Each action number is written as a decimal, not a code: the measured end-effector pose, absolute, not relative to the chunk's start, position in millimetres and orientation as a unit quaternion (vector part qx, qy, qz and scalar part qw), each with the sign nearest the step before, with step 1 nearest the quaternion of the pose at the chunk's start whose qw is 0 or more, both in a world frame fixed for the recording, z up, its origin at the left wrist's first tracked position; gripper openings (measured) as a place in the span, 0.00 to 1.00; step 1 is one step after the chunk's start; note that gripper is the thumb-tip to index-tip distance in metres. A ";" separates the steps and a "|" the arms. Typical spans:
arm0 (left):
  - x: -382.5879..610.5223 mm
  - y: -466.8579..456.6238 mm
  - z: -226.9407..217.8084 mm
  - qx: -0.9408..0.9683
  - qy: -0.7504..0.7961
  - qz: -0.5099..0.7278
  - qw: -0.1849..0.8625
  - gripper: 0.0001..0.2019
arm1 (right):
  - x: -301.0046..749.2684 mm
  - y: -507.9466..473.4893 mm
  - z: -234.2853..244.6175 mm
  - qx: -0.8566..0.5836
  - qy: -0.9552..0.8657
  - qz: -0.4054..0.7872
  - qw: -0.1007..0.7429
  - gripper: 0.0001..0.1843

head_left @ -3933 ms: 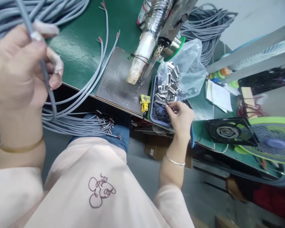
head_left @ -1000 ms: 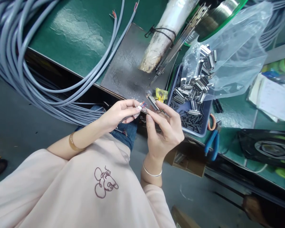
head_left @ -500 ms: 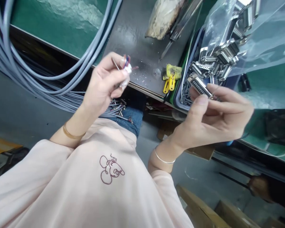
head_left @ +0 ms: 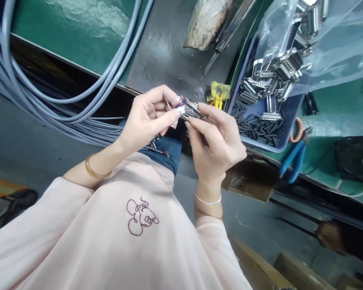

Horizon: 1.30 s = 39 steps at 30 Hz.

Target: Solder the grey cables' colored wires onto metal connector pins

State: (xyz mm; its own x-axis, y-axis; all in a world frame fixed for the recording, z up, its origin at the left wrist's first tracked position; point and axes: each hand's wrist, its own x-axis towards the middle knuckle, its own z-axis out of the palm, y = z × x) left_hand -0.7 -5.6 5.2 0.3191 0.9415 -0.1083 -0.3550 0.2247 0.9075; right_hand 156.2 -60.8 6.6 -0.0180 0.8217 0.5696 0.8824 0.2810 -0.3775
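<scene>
Between thumb and fingers, my left hand (head_left: 149,117) pinches a bundle of thin wires (head_left: 179,103), red, blue and white, with some white material around them. My right hand (head_left: 218,139) grips a metal multi-pin connector (head_left: 193,108) by its right end. Wires and connector meet in front of my lap; whether any wire sits in a contact I cannot tell, since fingertips cover part of both. A blue bin (head_left: 282,147) at the right holds more loose connectors (head_left: 272,86) and many small dark pieces (head_left: 258,131).
Coiled grey cables (head_left: 63,94) hang at the left. On the bench lie yellow clips (head_left: 218,98), a soldering iron (head_left: 219,50) and a worn pale block (head_left: 204,24). Blue-handled pliers (head_left: 296,155) rest right of the bin. A clear plastic bag (head_left: 329,52) partly covers it.
My right hand has moved left from over the bin, bringing the connector to the wires. My left hand has shifted slightly right and down. The bin's front and the pliers are now uncovered.
</scene>
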 end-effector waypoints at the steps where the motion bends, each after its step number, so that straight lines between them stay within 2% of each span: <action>1: 0.3 -6.0 5.5 0.410 0.365 0.448 0.705 0.13 | 155.3 -61.1 6.5 -0.604 -0.704 -0.038 0.373 0.08; 5: -2.8 0.5 8.3 0.401 0.388 0.434 0.707 0.13 | 153.4 -61.3 8.8 -0.567 -0.664 -0.049 0.485 0.04; 8: -11.1 10.9 12.5 0.371 0.402 0.458 0.701 0.12 | 154.0 -59.3 10.0 -0.545 -0.615 -0.010 0.571 0.02; 13: -31.5 26.6 16.7 0.330 0.379 0.502 0.704 0.16 | 157.8 -54.6 10.0 -0.540 -0.566 0.004 0.623 0.06; 19: -52.0 31.4 17.9 0.326 0.376 0.530 0.687 0.16 | 162.2 -52.6 10.7 -0.545 -0.573 -0.060 0.609 0.05; 24: -41.5 24.2 11.3 0.341 0.361 0.522 0.694 0.13 | 163.8 -51.7 10.1 -0.533 -0.648 -0.154 0.521 0.04; 26: -33.3 19.3 9.1 0.355 0.373 0.510 0.690 0.13 | 162.4 -51.7 11.5 -0.535 -0.682 -0.146 0.477 0.02; 30: -19.5 11.3 5.7 0.399 0.393 0.472 0.681 0.11 | 159.2 -53.1 15.5 -0.561 -0.716 -0.077 0.408 0.06; 36: -9.5 7.7 8.4 0.441 0.363 0.443 0.691 0.09 | 161.1 -55.0 13.2 -0.559 -0.722 -0.008 0.408 0.03; 39: -9.4 7.3 11.6 0.437 0.363 0.408 0.715 0.09 | 159.9 -54.8 13.8 -0.555 -0.714 -0.013 0.427 0.04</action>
State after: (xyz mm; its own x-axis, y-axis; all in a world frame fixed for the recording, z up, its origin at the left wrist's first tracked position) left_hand -9.4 7.3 11.6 0.4032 0.9007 -0.1616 -0.2669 0.2847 0.9207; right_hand 159.9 -54.8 13.8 -0.0188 0.7811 0.6241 0.8032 0.3835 -0.4558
